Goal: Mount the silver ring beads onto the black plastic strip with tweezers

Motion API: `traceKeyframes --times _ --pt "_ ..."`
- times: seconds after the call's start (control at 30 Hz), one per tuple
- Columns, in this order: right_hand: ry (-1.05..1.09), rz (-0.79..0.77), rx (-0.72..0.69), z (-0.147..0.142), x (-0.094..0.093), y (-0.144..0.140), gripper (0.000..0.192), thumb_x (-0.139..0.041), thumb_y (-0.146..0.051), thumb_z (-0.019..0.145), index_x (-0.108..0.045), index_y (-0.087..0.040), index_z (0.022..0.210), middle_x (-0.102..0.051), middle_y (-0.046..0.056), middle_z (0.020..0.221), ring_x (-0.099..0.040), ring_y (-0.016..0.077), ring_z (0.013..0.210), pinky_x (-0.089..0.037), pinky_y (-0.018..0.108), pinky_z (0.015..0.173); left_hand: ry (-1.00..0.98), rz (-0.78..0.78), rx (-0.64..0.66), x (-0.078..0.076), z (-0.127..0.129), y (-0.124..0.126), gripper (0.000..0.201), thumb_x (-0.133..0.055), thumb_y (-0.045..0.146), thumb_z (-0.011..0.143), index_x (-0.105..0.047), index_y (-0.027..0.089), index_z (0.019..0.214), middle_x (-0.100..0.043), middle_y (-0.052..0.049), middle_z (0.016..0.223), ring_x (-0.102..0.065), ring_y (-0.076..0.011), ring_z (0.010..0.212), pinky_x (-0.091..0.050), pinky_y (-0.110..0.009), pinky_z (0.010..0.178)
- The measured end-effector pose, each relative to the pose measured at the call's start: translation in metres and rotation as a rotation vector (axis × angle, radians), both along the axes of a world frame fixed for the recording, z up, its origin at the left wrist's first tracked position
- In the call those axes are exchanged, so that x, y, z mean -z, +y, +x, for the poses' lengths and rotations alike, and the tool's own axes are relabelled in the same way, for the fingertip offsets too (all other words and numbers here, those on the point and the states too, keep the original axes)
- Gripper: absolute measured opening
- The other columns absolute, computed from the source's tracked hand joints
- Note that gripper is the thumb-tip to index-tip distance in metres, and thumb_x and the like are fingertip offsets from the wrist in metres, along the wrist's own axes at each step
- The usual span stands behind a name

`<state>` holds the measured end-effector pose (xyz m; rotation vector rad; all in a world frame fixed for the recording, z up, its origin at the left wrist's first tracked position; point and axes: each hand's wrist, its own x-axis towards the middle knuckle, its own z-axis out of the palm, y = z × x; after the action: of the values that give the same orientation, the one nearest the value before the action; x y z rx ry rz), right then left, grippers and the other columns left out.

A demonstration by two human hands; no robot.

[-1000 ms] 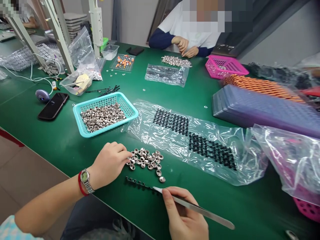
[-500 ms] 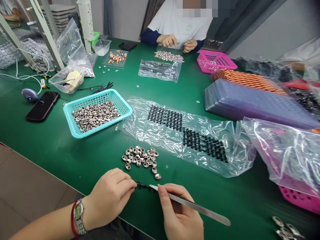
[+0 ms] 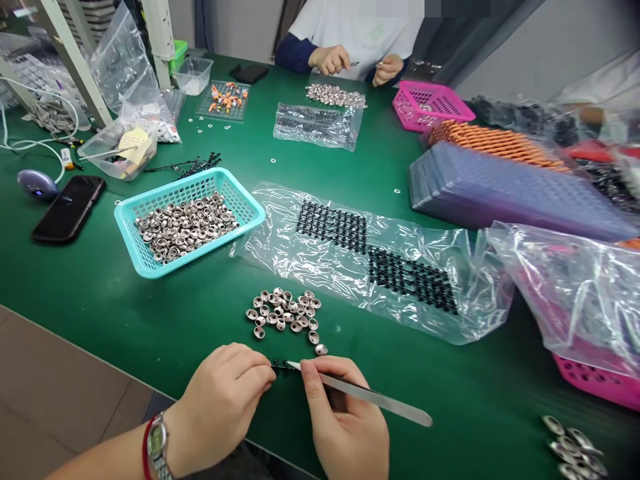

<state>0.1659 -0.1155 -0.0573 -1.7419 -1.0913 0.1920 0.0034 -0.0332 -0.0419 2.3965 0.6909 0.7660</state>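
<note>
My left hand (image 3: pixel 223 403) is closed, thumb and fingers pinching one end of a thin black strip of small plastic parts (image 3: pixel 282 366). In my right hand (image 3: pixel 345 420) is a pair of metal tweezers (image 3: pixel 385 401), gripped between thumb and fingers, its tips touching or right at the black strip. Just beyond the hands lies a loose pile of small silvery oval shells (image 3: pixel 280 310), some with the hollow side up. One shell (image 3: pixel 321 349) rests close to the tweezers' tips.
A turquoise basket (image 3: pixel 187 268) holds many more shells. Clear plastic (image 3: pixel 330 273) with black strips lies ahead. Stacked trays (image 3: pixel 500 193) and a pink basket (image 3: pixel 595 380) stand on the right. A phone (image 3: pixel 70 209) lies at left. Across the table sits a co-worker (image 3: pixel 350 40).
My right hand and the tweezers have moved left along the black strip, nearer my left hand. The left hand keeps its pinch. The camera view has shifted slightly.
</note>
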Motion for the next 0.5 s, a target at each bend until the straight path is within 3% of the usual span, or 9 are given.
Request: traceKeyframes --times 0.5 --pt "0.242 -0.026 -0.031 0.0006 -0.0054 0.0024 0.018 -0.076 -0.037 0.093 -0.075 -0.027 0.078 -0.071 -0.002 0.069 -0.065 0.0113 0.057 -0.052 0.017 0.053 0.023 0.055 -0.008 -0.0018 0.0018 0.0021 0.029 -0.044 0.007 0.107 -0.069 0.017 0.096 -0.081 -0.007 0.092 -0.076 -0.0232 0.081 -0.062 -0.035 0.073"
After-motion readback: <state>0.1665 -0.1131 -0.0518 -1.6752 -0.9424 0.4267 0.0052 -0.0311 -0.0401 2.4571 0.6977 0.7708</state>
